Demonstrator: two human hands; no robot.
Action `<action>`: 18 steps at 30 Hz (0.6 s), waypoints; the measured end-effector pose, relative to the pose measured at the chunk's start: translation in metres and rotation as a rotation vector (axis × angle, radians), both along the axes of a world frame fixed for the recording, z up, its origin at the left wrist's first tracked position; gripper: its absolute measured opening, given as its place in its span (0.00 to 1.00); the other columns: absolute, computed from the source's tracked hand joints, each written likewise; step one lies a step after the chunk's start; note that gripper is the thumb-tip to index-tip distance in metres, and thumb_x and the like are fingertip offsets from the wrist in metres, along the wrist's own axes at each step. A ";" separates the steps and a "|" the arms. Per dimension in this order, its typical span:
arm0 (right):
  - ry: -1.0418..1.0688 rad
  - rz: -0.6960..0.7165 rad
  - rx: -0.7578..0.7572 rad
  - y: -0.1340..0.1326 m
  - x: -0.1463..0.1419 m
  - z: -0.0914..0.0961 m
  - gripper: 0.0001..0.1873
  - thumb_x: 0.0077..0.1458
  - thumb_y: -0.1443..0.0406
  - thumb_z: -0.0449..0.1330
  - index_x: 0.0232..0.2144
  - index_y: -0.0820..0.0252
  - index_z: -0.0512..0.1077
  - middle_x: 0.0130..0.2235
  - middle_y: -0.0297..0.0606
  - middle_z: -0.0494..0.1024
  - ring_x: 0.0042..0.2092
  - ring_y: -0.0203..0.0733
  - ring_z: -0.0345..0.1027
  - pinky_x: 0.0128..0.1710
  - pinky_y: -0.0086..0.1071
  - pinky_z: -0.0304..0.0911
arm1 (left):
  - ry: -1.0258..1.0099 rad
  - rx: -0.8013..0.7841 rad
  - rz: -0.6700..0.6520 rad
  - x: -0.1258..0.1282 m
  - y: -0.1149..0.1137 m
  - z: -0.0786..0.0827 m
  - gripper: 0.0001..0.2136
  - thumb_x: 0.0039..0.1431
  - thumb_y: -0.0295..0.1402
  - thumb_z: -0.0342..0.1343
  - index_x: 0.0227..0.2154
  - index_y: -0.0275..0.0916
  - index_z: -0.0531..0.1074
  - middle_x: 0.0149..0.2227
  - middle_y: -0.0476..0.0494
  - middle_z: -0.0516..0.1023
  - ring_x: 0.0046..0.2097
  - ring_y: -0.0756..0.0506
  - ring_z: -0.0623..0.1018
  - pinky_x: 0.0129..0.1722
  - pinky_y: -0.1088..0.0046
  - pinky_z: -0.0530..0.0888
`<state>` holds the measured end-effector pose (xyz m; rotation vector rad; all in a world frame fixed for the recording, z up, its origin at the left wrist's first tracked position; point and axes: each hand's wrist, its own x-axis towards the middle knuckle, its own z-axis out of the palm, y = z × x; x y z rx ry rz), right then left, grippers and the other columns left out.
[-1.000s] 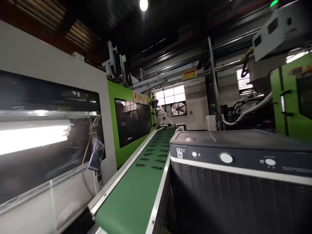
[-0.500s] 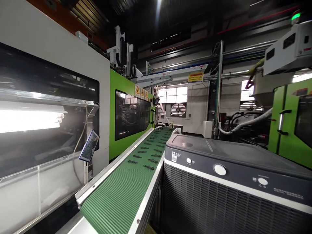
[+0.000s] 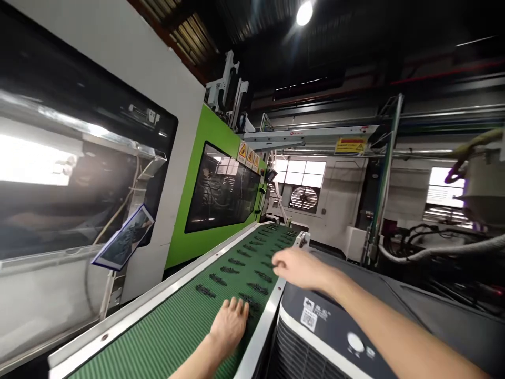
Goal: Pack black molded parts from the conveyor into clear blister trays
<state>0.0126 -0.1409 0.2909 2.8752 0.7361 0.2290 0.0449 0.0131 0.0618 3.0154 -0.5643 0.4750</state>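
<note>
Several dark, flat, twig-like pieces lie in two rows on a green ribbed conveyor belt (image 3: 158,326). My left hand (image 3: 231,323) is low over the belt, palm down. Its fingers reach forward to the nearest piece in the right row (image 3: 249,300), and I cannot tell whether they touch it. My right hand (image 3: 298,268) reaches in over the belt's right rail, its fingers loosely bent and nothing visible in them. Close to its fingertips is another dark piece (image 3: 263,276). The nearest left-row piece (image 3: 205,291) lies ahead and to the left of my left hand.
Metal rails (image 3: 272,302) edge the belt. On the right stands a dark air cooler (image 3: 315,347) close to the rail. A green and white machine (image 3: 189,200) runs along the left, with a tilted framed sheet (image 3: 126,239) on a post before it.
Both my hands have come into view over the belt. The view has tilted and moved nearer the belt. The pieces now appear farther down the belt, toward me.
</note>
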 end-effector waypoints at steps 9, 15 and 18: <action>0.299 -0.214 -0.412 0.053 0.222 -0.013 0.13 0.57 0.60 0.61 0.38 0.65 0.71 0.40 0.38 0.75 0.38 0.39 0.70 0.38 0.37 0.70 | 0.058 0.010 -0.035 0.049 -0.027 -0.007 0.17 0.63 0.27 0.39 0.45 0.29 0.71 0.42 0.31 0.74 0.45 0.35 0.73 0.45 0.53 0.70; 0.271 -0.354 -0.506 0.007 0.295 -0.015 0.12 0.54 0.63 0.63 0.38 0.65 0.71 0.41 0.38 0.74 0.42 0.41 0.70 0.43 0.41 0.69 | 0.255 -0.171 -0.177 0.100 -0.026 0.013 0.22 0.66 0.33 0.34 0.60 0.33 0.58 0.62 0.28 0.58 0.63 0.29 0.58 0.56 0.47 0.63; 0.238 -0.397 -0.458 -0.011 0.333 -0.032 0.11 0.55 0.63 0.62 0.38 0.65 0.71 0.41 0.38 0.75 0.42 0.41 0.70 0.44 0.42 0.69 | 0.248 -0.211 -0.308 0.127 -0.040 0.025 0.24 0.67 0.35 0.32 0.62 0.31 0.56 0.65 0.27 0.51 0.66 0.28 0.50 0.59 0.43 0.55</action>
